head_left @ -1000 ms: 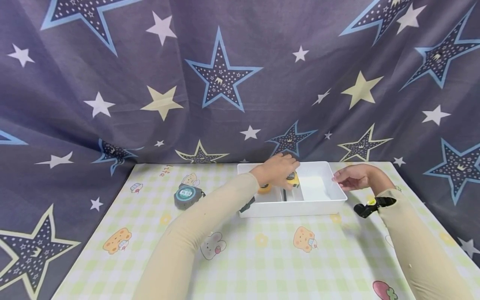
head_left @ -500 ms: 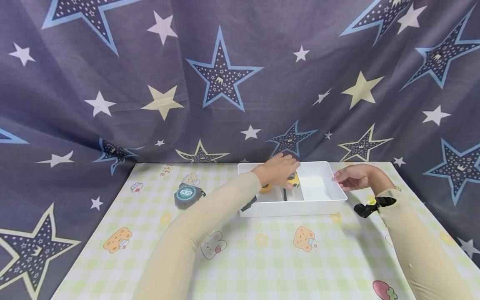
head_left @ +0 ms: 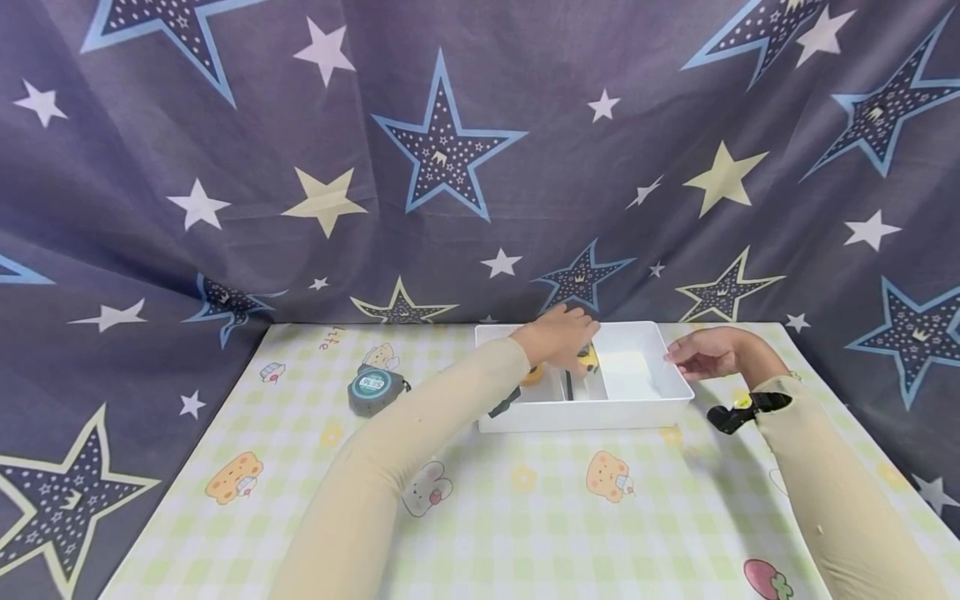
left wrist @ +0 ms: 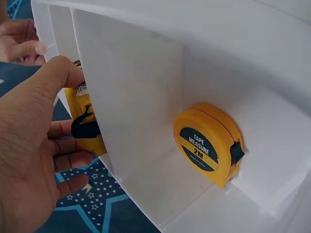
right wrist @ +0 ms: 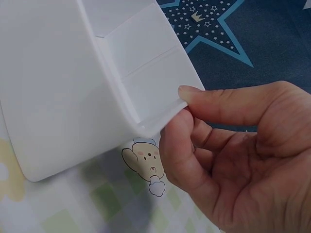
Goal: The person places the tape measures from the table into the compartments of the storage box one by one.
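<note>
A white divided box (head_left: 585,417) stands near the back of the table. My left hand (head_left: 558,337) reaches into it and holds a yellow tape measure (left wrist: 77,102) with a black strap, thumb on one side and fingers on the other, at the narrow middle compartment. In the left compartment, a second yellow tape measure (left wrist: 209,141) marked 2M leans by the wall. My right hand (right wrist: 243,141) pinches the rim at the box's right end between thumb and forefinger.
A grey tape measure with a teal label (head_left: 372,392) lies on the table left of the box, close to the left sleeve. A checked cloth (head_left: 510,525) with cartoon prints covers the table. Behind hangs a dark star-patterned curtain (head_left: 525,217).
The left forearm has shifted very slightly to the right, the left hand staying at the middle compartment. The right hand and box keep their places.
</note>
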